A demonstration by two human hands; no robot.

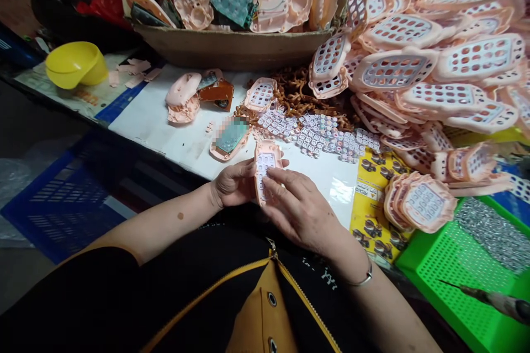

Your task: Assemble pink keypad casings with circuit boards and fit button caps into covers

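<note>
A pink plastic shell (pixel 261 162) with a white keypad inside is held over the table's front edge. My left hand (pixel 237 183) grips its left side, thumb along the rim. My right hand (pixel 298 204) rests on its keypad and lower right side, fingers extended and close together. Just beyond lies another pink shell with a green circuit board (pixel 232 135). Small whitish key pieces (pixel 317 132) are spread on the white table behind my right hand, beside a heap of brown parts (pixel 300 91).
A cardboard box (pixel 232 47) of shells and boards stands behind. Pink shells (pixel 399 74) are piled at right, near a green basket (pixel 447 265) with metal screws and a pointed tool (pixel 488 297). A yellow bowl (pixel 74 66) sits far left, above a blue crate (pixel 53 193).
</note>
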